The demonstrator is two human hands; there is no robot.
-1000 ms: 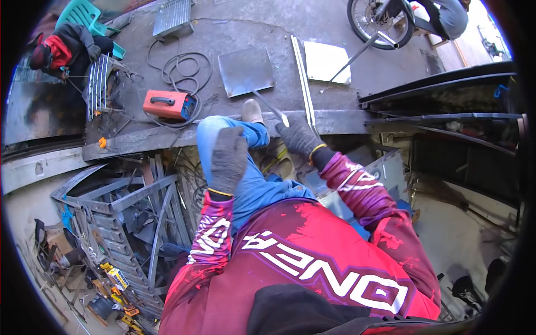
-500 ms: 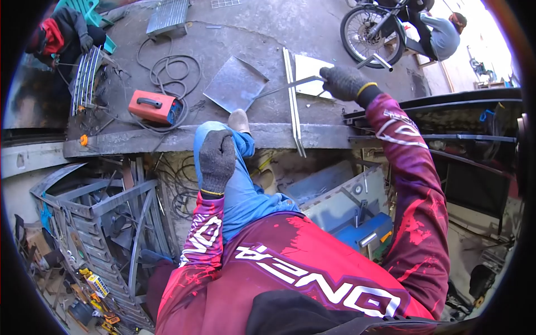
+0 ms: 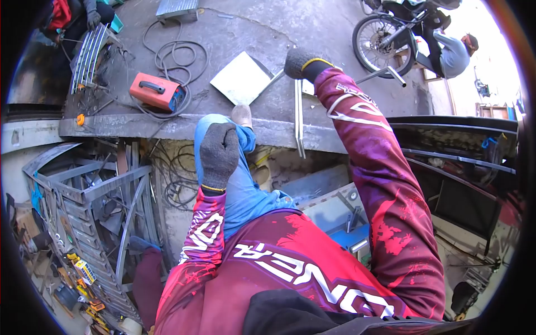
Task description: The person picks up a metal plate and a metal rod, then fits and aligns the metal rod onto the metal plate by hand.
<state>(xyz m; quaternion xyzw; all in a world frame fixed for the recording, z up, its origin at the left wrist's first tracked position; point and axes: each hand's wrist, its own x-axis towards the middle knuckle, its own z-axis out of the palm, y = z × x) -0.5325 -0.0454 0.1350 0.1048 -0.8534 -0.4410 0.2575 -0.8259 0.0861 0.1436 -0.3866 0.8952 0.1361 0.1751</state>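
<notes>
My left hand [image 3: 219, 155], in a dark grey glove, is closed in a fist on the knee of my blue jeans [image 3: 245, 192]. Farther forward, my gloved right hand [image 3: 304, 60] is closed around the end of a thin metal strip [image 3: 272, 82]. The strip runs down left to a square metal sheet [image 3: 241, 78], which looks bright white and lies turned like a diamond by my shoe [image 3: 242, 115]. How strip and sheet meet is unclear. Two long pale bars [image 3: 298, 114] lie below my right hand, and part of a white sheet [image 3: 307, 87] shows beside it.
A red welding machine [image 3: 156, 91] with coiled cable [image 3: 181, 56] stands left. One person [image 3: 92, 17] is beside a barred metal frame [image 3: 89, 58]; another [image 3: 453, 53] is by a motorcycle [image 3: 385, 42]. A concrete ledge [image 3: 167, 129] crosses the view, with a metal rack [image 3: 89, 195] below left.
My right hand has gone from near my knee out to the forward right, then back left, with the strip. The metal sheet has turned and looks brighter. My left hand stays at the knee.
</notes>
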